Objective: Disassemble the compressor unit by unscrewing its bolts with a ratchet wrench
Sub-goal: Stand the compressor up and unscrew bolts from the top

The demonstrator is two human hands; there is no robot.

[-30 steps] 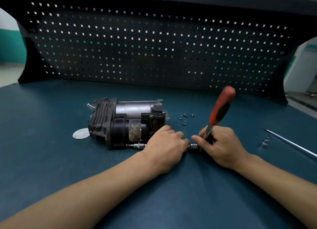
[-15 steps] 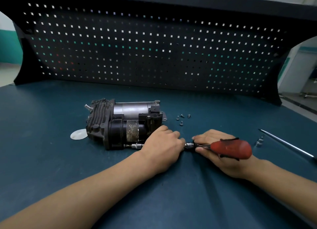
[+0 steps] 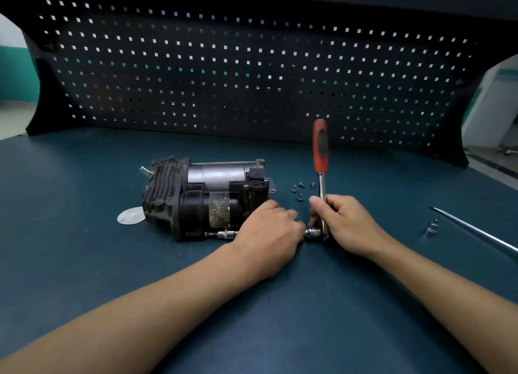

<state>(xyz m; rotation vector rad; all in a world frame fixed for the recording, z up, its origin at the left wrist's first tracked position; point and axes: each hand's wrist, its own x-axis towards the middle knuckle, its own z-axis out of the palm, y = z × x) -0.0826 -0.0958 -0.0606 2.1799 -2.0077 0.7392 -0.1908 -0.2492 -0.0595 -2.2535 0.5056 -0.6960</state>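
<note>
The black and silver compressor unit (image 3: 204,197) lies on its side on the dark blue bench. A ratchet wrench (image 3: 320,149) with a red handle stands nearly upright, its head low at the bench. A long extension bar (image 3: 225,234) runs from that head along the front of the compressor. My left hand (image 3: 269,228) curls over the bar and hides its middle. My right hand (image 3: 344,222) grips the wrench's metal shank just above the head.
Several loose bolts (image 3: 301,188) lie behind the wrench. A round silver disc (image 3: 130,216) sits left of the compressor. A socket (image 3: 431,228) and a long thin metal rod (image 3: 476,230) lie at the right. A black pegboard (image 3: 252,65) closes the back.
The wrench handle swung down flat toward me half a second ago and has swung back up to nearly upright. My left hand stayed on the bar. The compressor has not moved.
</note>
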